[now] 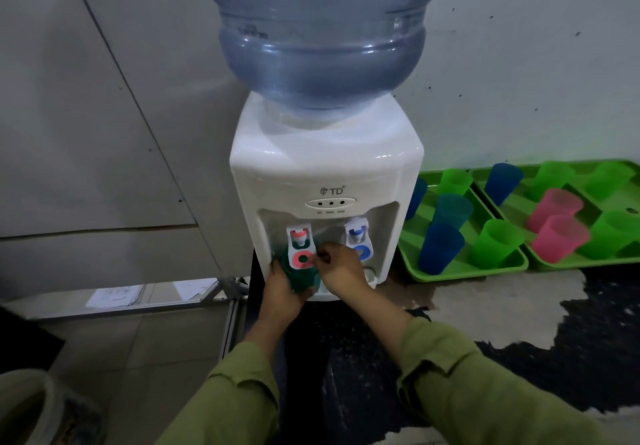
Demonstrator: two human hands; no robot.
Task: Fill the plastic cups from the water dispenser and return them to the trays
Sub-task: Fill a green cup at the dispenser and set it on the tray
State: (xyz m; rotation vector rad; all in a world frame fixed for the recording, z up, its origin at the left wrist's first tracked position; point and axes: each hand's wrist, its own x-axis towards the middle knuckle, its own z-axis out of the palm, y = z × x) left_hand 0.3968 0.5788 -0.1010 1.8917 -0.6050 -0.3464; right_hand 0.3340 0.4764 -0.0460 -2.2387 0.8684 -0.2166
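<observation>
- Olive sleeves (225, 399) come up from the bottom edge, one on each arm, toward the dispenser.
- Upside down on the white water dispenser (325, 167) sits a big blue water bottle (322, 29); the dispenser stands on the worn counter (485, 306).
- Right of it, the near tray (485, 271) and the far tray (588, 265), both green, lie side by side on the counter.
- They hold upright blue cups (438, 247), green cups (497, 242) and pink cups (559, 236).
- The left hand (282, 292) grips a dark green cup (299, 276), fingers curled round it, under the red tap.
- The right hand (341, 266) pinches the right edge of the red tap lever (304, 258).
- The blue tap lever (362, 250) sits just behind that hand.
</observation>
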